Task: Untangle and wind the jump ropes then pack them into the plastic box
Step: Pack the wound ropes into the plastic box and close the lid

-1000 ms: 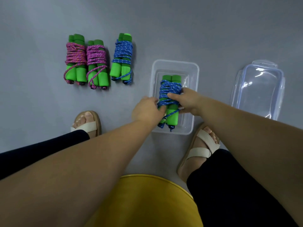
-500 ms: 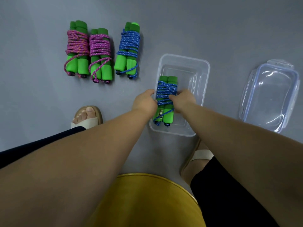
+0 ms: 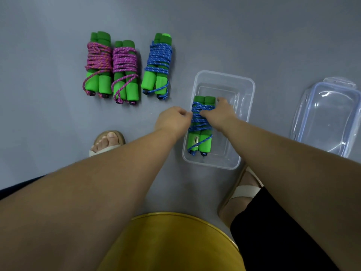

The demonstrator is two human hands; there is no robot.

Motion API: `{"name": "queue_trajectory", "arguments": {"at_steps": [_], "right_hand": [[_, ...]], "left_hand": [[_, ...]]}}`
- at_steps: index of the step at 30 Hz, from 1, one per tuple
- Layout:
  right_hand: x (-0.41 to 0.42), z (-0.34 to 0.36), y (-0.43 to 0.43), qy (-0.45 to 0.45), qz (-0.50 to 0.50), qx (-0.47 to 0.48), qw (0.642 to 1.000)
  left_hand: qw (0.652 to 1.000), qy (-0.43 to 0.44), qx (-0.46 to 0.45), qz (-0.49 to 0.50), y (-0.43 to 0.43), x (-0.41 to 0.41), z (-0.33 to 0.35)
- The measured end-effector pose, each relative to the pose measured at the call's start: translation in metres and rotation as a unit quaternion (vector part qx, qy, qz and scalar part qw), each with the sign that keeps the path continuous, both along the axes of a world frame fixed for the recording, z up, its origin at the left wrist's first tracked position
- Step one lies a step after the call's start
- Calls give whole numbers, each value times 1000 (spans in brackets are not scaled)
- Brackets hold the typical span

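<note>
The blue jump rope (image 3: 201, 122), wound, sits in the plastic box (image 3: 224, 79) at centre frame under my two-handed grip, left hand (image 3: 173, 120) and right hand (image 3: 218, 114), while three wound ropes (image 3: 125, 67) wait upper left, unpacked.

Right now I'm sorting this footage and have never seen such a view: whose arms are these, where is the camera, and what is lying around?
The camera sits on a person's head, looking down at their own arms. The left hand and right hand press a blue jump rope, wound around its green handles, into a clear plastic box on the grey floor. Three more wound ropes lie on the floor to the left: two pink and one blue. The box's clear lid lies to the right. The sandalled feet and yellow cloth at the bottom belong to the person.
</note>
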State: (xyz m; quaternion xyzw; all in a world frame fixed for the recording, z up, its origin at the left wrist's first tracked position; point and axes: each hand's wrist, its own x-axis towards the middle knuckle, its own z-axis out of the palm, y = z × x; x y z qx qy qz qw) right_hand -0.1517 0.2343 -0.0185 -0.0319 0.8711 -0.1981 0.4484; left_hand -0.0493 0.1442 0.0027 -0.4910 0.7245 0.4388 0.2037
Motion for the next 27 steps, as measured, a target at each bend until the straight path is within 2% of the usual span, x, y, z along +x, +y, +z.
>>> {"name": "queue_trajectory", "arguments": {"at_steps": [3,5,8,11,16,19,20,22,24,26,27], "right_hand": [[-17,10,-11,83,13,-32,996],[-23,9,-16,87,2,-68,994],[-19,4,-18,52,-21,-86,995],[-11,-5,-16,36,-48,-93,994],[-11,-5,-20,34,-77,-89,992],[-12,10,-28,92,-95,-133,982],[-12,19,-34,85,-120,-165,975],[-16,43,-46,4,-194,-250,949],[-25,66,-59,-100,-256,-318,907],[-32,92,-60,-153,-267,-368,877],[-35,102,-58,-156,-256,-379,875]], "left_hand": [[973,13,-227,-36,-34,-17,5],[957,2,-284,-60,-61,-32,3],[976,-46,-204,-51,-90,-48,-16],[989,-88,-119,28,-93,-49,-35],[988,-107,-87,73,-86,-39,-41],[990,-29,-64,125,-81,-30,-31],[989,11,-74,126,-78,-26,-24],[987,79,-111,82,-68,-19,1],[984,122,-132,15,-56,-16,27],[981,145,-120,-42,-40,-16,54],[982,151,-100,-53,-33,-16,63]]}}
